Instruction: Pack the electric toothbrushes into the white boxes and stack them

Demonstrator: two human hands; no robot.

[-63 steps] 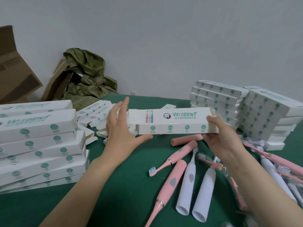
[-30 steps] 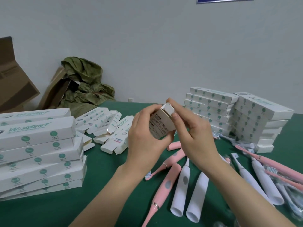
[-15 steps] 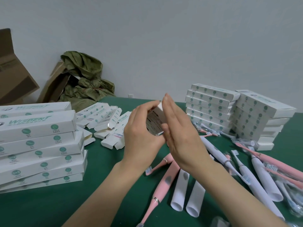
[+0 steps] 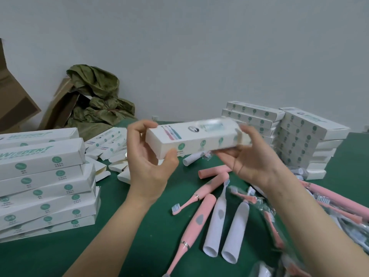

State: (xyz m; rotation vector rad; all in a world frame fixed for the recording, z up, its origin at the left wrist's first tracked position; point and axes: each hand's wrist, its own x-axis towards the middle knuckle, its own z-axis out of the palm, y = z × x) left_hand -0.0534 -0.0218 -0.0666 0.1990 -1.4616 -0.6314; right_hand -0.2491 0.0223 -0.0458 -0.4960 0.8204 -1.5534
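Head view: the left hand point(image 4: 148, 156) and right hand point(image 4: 253, 156) are gripping a white box point(image 4: 191, 138) by its ends. Both are curling around it above the green table point(image 4: 139, 226).

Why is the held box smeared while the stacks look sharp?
Head view: motion blur smears the held white box, most at its right end by the right hand; the left hand and the stack of boxes at left look sharp.

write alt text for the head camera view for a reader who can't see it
Two bare hands, left hand and right hand, hold a long white box by its ends above a green table. Loose pink and white toothbrushes lie below it, with stacks of white boxes at both sides.
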